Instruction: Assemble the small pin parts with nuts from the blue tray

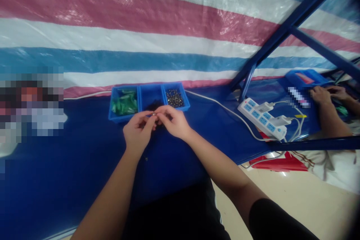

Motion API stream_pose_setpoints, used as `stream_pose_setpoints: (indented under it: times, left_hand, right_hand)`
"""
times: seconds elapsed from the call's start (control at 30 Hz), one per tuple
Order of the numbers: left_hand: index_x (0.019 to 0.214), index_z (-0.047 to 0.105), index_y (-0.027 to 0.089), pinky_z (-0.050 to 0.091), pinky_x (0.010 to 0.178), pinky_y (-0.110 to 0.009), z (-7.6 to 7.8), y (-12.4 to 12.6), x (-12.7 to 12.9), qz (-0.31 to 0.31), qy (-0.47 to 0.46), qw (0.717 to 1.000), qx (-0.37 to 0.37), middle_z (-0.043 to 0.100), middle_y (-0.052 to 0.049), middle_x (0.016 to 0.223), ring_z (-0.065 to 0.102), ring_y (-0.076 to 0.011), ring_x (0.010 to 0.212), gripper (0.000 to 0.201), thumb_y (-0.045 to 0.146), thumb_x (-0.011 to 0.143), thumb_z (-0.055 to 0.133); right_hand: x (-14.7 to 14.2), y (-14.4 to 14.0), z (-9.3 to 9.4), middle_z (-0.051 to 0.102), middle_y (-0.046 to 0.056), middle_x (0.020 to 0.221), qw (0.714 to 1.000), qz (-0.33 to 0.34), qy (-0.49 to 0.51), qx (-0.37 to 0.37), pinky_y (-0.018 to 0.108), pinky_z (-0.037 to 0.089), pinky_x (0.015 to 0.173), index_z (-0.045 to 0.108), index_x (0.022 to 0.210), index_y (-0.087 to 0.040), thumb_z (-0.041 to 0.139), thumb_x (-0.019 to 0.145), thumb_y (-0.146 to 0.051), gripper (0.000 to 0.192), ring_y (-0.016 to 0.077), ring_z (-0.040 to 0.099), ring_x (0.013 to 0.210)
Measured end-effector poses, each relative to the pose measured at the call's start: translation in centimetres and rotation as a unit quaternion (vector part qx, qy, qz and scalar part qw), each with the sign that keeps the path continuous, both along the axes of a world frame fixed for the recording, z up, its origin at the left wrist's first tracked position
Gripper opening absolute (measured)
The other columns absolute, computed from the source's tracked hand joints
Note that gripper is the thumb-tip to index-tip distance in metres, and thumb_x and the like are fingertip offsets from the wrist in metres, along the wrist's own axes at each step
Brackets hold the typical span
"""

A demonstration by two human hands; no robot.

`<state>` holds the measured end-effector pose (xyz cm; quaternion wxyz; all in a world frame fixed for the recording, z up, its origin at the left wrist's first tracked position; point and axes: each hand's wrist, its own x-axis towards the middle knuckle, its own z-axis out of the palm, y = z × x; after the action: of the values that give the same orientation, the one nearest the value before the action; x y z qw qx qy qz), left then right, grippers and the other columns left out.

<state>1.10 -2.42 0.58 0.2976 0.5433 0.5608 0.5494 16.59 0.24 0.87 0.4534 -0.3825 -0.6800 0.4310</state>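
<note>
My left hand and my right hand meet fingertip to fingertip over the blue table. Pinched between both sets of fingers is a small shiny metal part, mostly covered, its exact kind too small to make out. Just beyond the hands stand three joined blue bins. Green plastic pieces fill the left bin. Small dark pieces lie in the middle bin, partly behind my fingers. The right bin holds many small metal parts.
A white power strip with plugged-in chargers and cables lies at the right. Blue metal frame bars rise there. Beyond them a co-worker's hands work near another blue bin. A tiny piece lies on the table near my left wrist.
</note>
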Motion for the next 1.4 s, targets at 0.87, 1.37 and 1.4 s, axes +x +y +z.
stream_pose_setpoints:
  times: [0.87, 1.37, 1.4]
  left_hand:
    - [0.105, 0.077, 0.022, 0.056, 0.062, -0.022, -0.8, 0.1, -0.4, -0.011, 0.083, 0.996, 0.002, 0.071, 0.002, 0.067, 0.069, -0.0122, 0.061, 0.03, 0.043, 0.084, 0.075]
    - [0.11, 0.077, 0.021, 0.058, 0.06, -0.023, -1.2, 0.3, -0.3, -0.01, 0.01, 1.0, -0.009, 0.07, 0.001, 0.066, 0.066, -0.0109, 0.054, 0.032, 0.04, 0.085, 0.073]
    - [0.11, 0.077, 0.02, 0.058, 0.06, -0.023, -1.2, 0.3, -0.3, -0.01, 0.008, 1.0, -0.007, 0.07, 0.001, 0.066, 0.066, -0.0108, 0.054, 0.032, 0.04, 0.085, 0.073]
  right_hand:
    - [0.8, 0.2, 0.8, 0.077, 0.005, 0.092, 0.998, -0.013, 0.027, 0.046, 0.027, 0.059, 0.067, 0.075, 0.103, -0.019, 0.062, 0.097, -0.041, 0.027, 0.0115, 0.068, 0.069]
    - [0.6, -0.2, 0.9, 0.071, 0.002, 0.082, 0.998, 0.002, 0.068, 0.011, 0.025, 0.058, 0.067, 0.069, 0.118, -0.019, 0.052, 0.101, -0.049, 0.039, 0.0095, 0.065, 0.066]
    - [0.6, -0.2, 1.0, 0.071, 0.002, 0.082, 0.997, 0.004, 0.077, 0.007, 0.025, 0.058, 0.067, 0.069, 0.116, -0.019, 0.052, 0.101, -0.049, 0.038, 0.0095, 0.065, 0.066]
